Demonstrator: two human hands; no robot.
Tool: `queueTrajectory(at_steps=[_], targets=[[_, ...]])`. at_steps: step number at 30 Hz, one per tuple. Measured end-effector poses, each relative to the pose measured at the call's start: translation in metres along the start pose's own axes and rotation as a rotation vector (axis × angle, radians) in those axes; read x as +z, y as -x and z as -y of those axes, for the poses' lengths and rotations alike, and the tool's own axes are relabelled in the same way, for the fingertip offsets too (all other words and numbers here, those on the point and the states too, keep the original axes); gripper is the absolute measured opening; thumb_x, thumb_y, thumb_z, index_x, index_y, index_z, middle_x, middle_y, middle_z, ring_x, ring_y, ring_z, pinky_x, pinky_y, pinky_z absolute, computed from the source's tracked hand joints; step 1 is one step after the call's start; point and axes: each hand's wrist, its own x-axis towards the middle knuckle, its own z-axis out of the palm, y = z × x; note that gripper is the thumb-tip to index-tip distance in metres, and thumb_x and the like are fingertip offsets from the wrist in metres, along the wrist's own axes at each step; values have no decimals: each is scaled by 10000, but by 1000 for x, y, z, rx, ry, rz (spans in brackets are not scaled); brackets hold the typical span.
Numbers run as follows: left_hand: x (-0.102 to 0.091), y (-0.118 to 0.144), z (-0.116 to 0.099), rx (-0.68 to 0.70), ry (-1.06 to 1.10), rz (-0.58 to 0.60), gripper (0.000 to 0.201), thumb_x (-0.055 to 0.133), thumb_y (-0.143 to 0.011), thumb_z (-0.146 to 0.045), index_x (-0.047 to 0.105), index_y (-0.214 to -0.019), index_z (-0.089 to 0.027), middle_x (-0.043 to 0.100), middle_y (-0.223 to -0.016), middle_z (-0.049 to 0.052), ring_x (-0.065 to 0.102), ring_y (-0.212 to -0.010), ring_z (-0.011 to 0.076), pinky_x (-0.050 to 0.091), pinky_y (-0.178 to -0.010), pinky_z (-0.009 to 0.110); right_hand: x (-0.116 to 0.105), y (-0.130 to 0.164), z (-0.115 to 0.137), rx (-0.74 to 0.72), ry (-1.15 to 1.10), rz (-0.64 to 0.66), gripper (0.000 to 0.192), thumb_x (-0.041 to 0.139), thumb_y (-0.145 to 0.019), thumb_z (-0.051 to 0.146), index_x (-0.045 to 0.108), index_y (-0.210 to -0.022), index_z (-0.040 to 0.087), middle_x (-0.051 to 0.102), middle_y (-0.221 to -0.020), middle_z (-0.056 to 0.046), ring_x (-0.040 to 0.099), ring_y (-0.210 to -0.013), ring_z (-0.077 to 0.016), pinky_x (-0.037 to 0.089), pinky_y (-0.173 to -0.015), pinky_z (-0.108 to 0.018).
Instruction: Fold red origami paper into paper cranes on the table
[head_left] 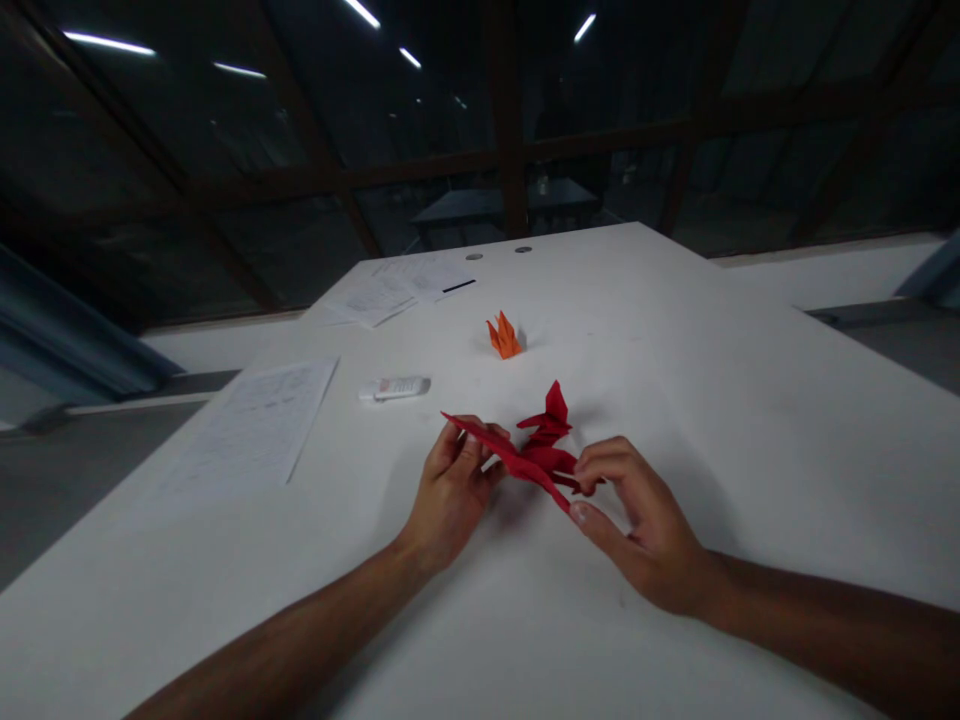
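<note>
A red folded-paper origami figure (529, 462), with pointed ends and a raised tip, is held above the white table (750, 420). My left hand (455, 492) pinches its long left part between thumb and fingers. At the figure's right end is my right hand (637, 530), its thumb and curled fingers on the lower right points of the paper. Some of the fingertips are hidden behind the red folds. Beyond the red figure, a smaller orange origami figure (505, 338) stands on the tabletop, touched by neither hand.
A white glue stick or similar tube (395, 388) lies left of the orange figure. A printed sheet (259, 425) rests at the left, more papers (390, 288) with a dark pen (459, 286) farther back. Two round discs (523, 249) sit near the far edge, before dark windows.
</note>
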Motion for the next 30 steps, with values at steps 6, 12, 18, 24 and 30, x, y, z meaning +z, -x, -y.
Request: queueTrajectory(at_steps=[6, 12, 18, 24, 30], targets=[[0, -1, -1, 14, -6, 2, 94, 674, -941, -269, 594, -969, -229, 658, -1002, 17, 626, -947, 158, 565, -792, 283, 0, -7, -7, 214, -182, -109, 140, 600, -967, 214, 604, -1097, 267, 551, -1087, -42, 564, -1013, -195, 497, -892, -343], [1, -2, -1, 48, -51, -26, 170, 657, -958, -294, 613, -1115, -250, 657, -1075, 18, 645, -946, 146, 569, -788, 278, -1, -7, -9, 355, -285, -74, 138, 614, -964, 272, 601, -1099, 246, 637, -999, -29, 626, -906, -182, 531, -804, -326], [-1, 1, 1, 118, -94, -29, 120, 665, -949, -306, 630, -1033, -230, 659, -1102, 28, 633, -1019, 164, 567, -876, 337, 3, -5, -18, 357, -103, -132, 296, 718, -877, 227, 602, -1149, 240, 654, -1007, -25, 622, -934, -185, 514, -855, -342], [-1, 4, -8, 86, -29, 43, 137, 666, -896, -331, 656, -900, -194, 670, -1022, 57, 632, -978, 206, 536, -827, 334, -4, -10, -16, 242, 93, -92, 123, 633, -920, 127, 689, -918, 237, 663, -971, -25, 640, -944, -195, 497, -858, -362], [2, 10, -11, -98, -80, 254, 652, 420, -945, -678, 628, -610, -159, 626, -807, 113, 596, -813, 243, 487, -764, 383, -12, -12, -16, -25, 311, -130, 203, 570, -953, 71, 654, -894, 246, 628, -1053, -52, 605, -1090, -241, 470, -927, -458]])
